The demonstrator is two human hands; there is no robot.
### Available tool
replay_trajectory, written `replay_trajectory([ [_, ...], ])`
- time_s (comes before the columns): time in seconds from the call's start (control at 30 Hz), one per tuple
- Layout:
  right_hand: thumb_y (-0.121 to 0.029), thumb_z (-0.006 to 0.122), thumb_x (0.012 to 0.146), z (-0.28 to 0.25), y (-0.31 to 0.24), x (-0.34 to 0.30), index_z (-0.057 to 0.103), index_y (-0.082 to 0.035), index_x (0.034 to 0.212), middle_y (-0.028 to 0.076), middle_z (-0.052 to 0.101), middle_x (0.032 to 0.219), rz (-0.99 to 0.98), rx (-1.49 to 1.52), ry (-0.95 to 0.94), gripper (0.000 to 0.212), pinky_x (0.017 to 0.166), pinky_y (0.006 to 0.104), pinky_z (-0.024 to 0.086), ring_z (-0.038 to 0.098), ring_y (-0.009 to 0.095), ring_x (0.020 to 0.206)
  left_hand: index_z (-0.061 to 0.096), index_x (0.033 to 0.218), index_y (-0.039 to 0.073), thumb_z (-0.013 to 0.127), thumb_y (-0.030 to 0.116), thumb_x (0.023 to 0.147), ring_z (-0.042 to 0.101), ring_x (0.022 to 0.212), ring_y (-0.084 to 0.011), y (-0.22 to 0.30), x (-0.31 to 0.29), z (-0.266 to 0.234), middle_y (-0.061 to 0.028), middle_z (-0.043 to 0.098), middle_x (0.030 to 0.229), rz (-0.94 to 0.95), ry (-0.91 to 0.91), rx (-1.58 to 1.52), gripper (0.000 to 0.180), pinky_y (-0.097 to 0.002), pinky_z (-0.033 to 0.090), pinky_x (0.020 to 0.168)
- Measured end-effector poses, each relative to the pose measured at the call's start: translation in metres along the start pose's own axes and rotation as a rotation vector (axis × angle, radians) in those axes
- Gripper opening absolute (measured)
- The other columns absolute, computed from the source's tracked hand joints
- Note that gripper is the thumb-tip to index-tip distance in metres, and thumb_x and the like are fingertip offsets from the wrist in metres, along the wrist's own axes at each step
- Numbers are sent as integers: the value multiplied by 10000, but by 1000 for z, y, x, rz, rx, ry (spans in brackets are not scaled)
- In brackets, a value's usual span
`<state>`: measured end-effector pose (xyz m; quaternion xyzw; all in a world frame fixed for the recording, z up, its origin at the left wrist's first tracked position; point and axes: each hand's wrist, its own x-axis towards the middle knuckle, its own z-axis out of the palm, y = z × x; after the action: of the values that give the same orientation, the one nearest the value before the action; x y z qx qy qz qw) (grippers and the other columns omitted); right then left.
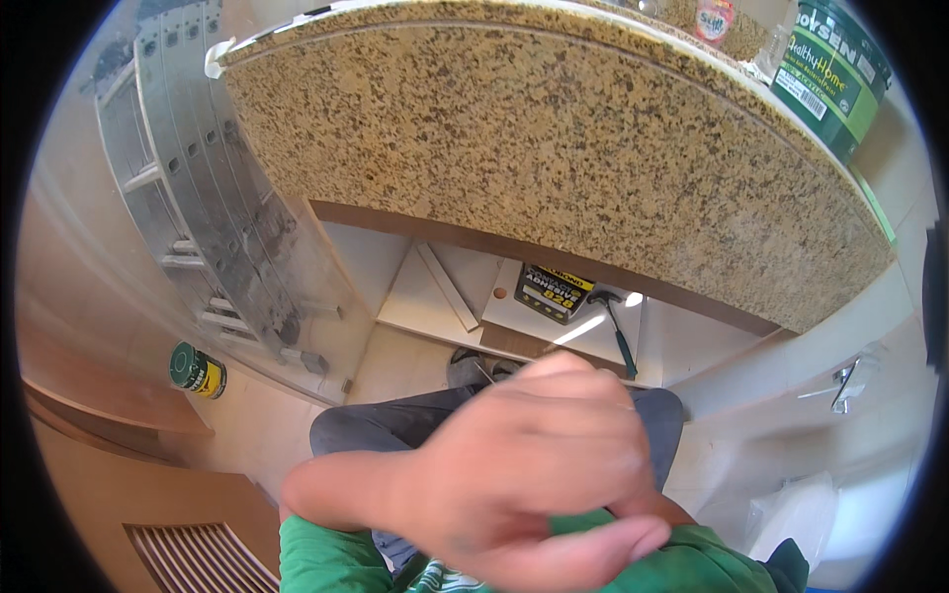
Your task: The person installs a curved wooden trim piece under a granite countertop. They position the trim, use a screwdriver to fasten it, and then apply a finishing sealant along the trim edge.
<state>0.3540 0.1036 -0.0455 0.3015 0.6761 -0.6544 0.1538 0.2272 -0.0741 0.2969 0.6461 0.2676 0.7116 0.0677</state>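
Close before the camera and slightly blurred is my left hand [559,450], its back turned up and its fingers curled under. Its thumb points right, apart from the fingers. Whatever lies in the curl is hidden. Behind it shows a bit of my right forearm [677,510]; the right hand itself is hidden. Beyond my knees, under the granite counter [534,148], a black and yellow adhesive can [552,295] stands on a white board [504,314]. A hammer [619,336] with a dark green handle lies right of the can.
A metal folding ladder [203,188] leans at the left, beside a small green paint can [198,371] on the floor. On the counter's right end stands a green paint bucket [835,79]. A louvred wooden door [109,484] is at lower left. A white strip [447,287] lies under the counter.
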Motion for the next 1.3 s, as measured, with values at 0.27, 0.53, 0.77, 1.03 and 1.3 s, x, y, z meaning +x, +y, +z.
replay_trajectory([
  [0.27, -325, 665, 1020, 13, 18, 11, 525, -131, 1503, -49, 515, 727, -18, -8, 4, 538, 491, 233, 407, 488, 50, 559, 586, 682, 123, 782, 360, 804, 607, 744, -279, -2, 6, 51, -39, 581, 698, -58, -190, 68, 331, -395, 436, 709],
  [0.53, -327, 671, 1018, -5, 53, 27, 623, -161, 1391, -35, 575, 758, -474, -7, 51, 411, 493, 232, 443, 509, 71, 531, 604, 765, 68, 697, 329, 849, 627, 775, -319, 0, -9, 26, -84, 626, 769, 14, -314, 110, 290, -448, 468, 734],
  [0.77, -313, 636, 1029, 2, 12, 0, 561, -176, 1474, -20, 546, 739, -30, -14, 8, 472, 436, 232, 415, 503, 69, 484, 619, 890, 41, 527, 237, 1067, 624, 785, -157, -77, -123, -108, -45, 650, 770, -749, 689, 343, 280, -312, 490, 726],
  [1.03, -278, 636, 1027, 7, 12, 1, 559, -156, 1474, 1, 550, 738, -21, 1, 18, 470, 418, 252, 423, 503, 86, 467, 436, 1476, 73, 533, 249, 1051, 615, 1121, -229, -128, -183, -288, -69, 614, 1318, -763, 1329, 183, 471, -411, 462, 945],
  [1.3, -278, 638, 1026, 5, 12, 2, 557, -149, 1474, 1, 558, 742, -17, -1, 26, 473, 421, 251, 429, 510, 92, 468, 532, 1363, 118, 489, 333, 1083, 577, 1244, -258, -142, -168, -339, -44, 642, 1285, -670, 1484, 25, 355, -471, 400, 1016],
])
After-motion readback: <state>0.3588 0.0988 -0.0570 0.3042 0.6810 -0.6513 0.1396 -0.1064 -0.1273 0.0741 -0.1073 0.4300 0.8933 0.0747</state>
